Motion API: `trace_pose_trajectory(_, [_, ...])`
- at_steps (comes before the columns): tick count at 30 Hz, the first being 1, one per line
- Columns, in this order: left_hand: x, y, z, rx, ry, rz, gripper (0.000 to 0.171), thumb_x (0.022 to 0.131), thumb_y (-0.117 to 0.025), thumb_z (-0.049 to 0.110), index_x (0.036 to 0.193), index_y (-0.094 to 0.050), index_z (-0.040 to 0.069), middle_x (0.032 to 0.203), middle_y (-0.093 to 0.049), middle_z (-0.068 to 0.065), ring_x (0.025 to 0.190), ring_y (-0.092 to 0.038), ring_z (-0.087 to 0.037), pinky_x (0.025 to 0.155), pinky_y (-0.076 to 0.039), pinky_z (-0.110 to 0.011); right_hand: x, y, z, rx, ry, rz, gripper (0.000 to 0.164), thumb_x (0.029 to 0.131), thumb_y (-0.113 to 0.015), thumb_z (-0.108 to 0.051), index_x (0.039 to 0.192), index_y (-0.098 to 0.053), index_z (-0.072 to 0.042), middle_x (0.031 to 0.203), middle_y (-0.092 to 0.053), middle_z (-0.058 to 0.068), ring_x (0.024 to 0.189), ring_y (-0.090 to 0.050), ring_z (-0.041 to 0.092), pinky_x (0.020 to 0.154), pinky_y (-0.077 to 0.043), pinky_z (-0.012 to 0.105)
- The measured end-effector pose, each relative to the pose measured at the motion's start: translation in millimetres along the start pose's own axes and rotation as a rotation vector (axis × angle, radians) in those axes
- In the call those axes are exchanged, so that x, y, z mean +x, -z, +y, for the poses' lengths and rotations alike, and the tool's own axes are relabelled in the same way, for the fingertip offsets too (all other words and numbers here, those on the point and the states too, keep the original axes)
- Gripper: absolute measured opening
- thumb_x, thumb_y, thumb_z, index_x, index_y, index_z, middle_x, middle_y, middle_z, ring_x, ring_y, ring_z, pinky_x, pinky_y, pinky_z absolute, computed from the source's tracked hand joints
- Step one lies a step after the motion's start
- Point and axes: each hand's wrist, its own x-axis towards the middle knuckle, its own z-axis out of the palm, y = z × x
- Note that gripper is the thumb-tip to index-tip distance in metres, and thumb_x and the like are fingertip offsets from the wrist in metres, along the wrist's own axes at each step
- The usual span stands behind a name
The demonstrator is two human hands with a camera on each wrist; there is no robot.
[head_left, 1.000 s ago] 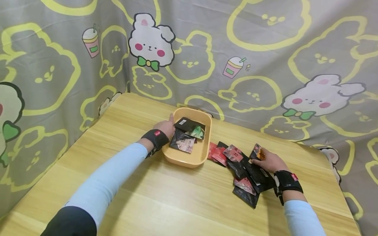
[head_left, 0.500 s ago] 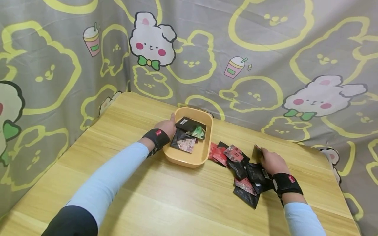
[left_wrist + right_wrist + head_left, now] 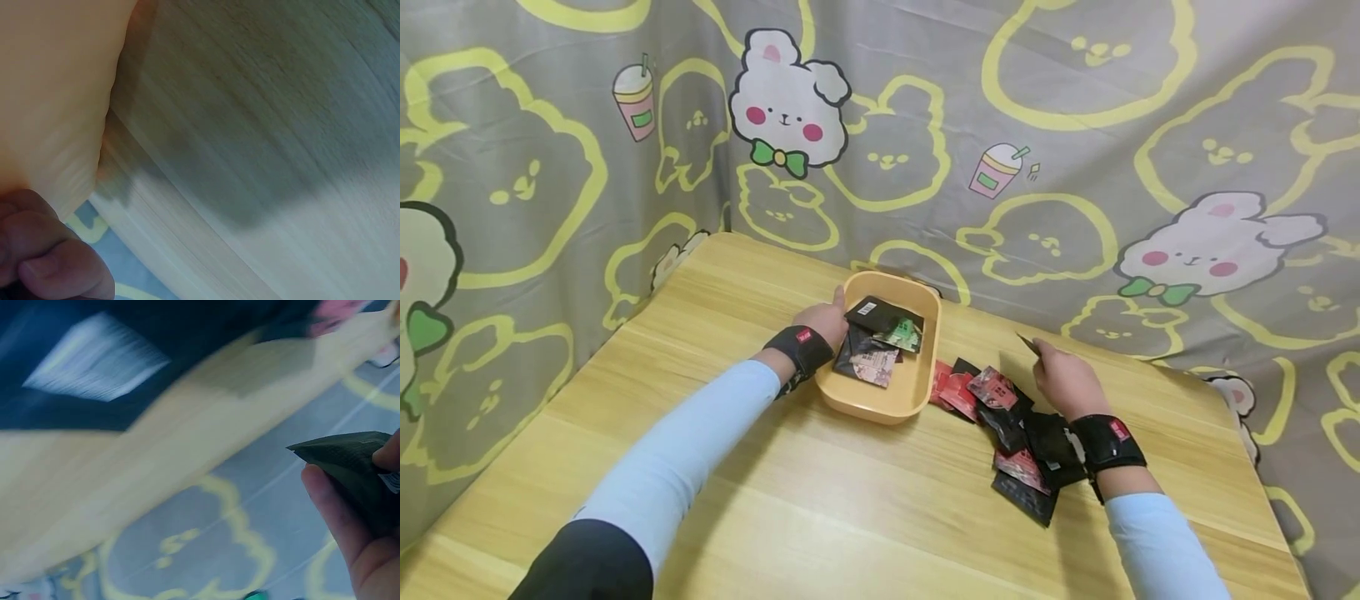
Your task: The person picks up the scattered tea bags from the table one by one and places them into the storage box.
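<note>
A bin (image 3: 904, 406) is gripped by the left hand (image 3: 822, 322), a packet (image 3: 1028, 342) by the right hand (image 3: 1071, 379); the table's (image 3: 820, 517) far edge is backed by curtain (image 3: 910, 50).

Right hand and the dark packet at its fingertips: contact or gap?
Touching. The right wrist view shows it: the right hand pinches the dark packet, its fingers against it on two sides.

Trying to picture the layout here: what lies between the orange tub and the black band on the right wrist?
A loose pile of red and black packets, lying on the table, as the head view shows.
</note>
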Motion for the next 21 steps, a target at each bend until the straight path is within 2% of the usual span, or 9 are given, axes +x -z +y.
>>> trace_pose_trajectory(3, [-1.9,1.9,1.5,-0.007,0.011,-0.01,0.066,0.097,-0.045,0.022,0.148,-0.012,-0.003,0.086,-0.069,-0.015,0.073,-0.065,-0.027,0.064,-0.051,-0.037,9,0,-20,0.009,0.036,0.024,0.04,0.09,-0.044,-0.004,0.128,-0.049,0.006,0.097,-0.066,0.027,0.073,-0.063,0.036,0.066,-0.048,0.049])
trace_pose_trajectory(8, [-2.6,2.6,3.2,-0.029,0.031,-0.019,0.066,0.097,-0.044,0.022,0.149,-0.012,-0.001,0.089,-0.069,-0.016,0.076,-0.066,-0.028,0.066,-0.051,-0.038,23,-1,-56,0.033,0.091,0.03,0.041,0.093,-0.043,-0.007,0.133,-0.047,0.001,0.093,-0.068,0.02,0.068,-0.061,0.028,0.064,-0.048,0.043])
trace_pose_trajectory(13, [-2.8,2.4,1.8,-0.035,0.041,-0.012,0.066,0.097,-0.045,0.022,0.149,-0.012,-0.001,0.094,-0.069,-0.016,0.08,-0.066,-0.029,0.069,-0.051,-0.039,37,-2,-92,0.033,0.184,0.056,0.041,0.093,-0.044,-0.007,0.134,-0.048,0.002,0.099,-0.068,0.019,0.078,-0.065,0.029,0.07,-0.05,0.043])
trace_pose_trajectory(19, [-6.8,5.9,4.8,-0.045,0.035,-0.003,0.067,0.097,-0.046,0.022,0.149,-0.012,-0.001,0.095,-0.069,-0.018,0.082,-0.067,-0.03,0.071,-0.052,-0.04,51,-9,-121,0.003,0.277,0.123,0.037,0.089,-0.051,-0.004,0.126,-0.054,-0.002,0.089,-0.069,0.015,0.079,-0.067,0.03,0.07,-0.051,0.043])
trace_pose_trajectory(21, [-7.3,6.1,6.0,-0.044,0.035,-0.002,0.067,0.097,-0.047,0.022,0.149,-0.012,-0.001,0.096,-0.069,-0.018,0.082,-0.067,-0.03,0.071,-0.052,-0.04,54,-10,-127,0.018,0.287,0.091,0.042,0.089,-0.057,-0.01,0.13,-0.05,-0.005,0.096,-0.069,0.015,0.083,-0.066,0.031,0.072,-0.051,0.044])
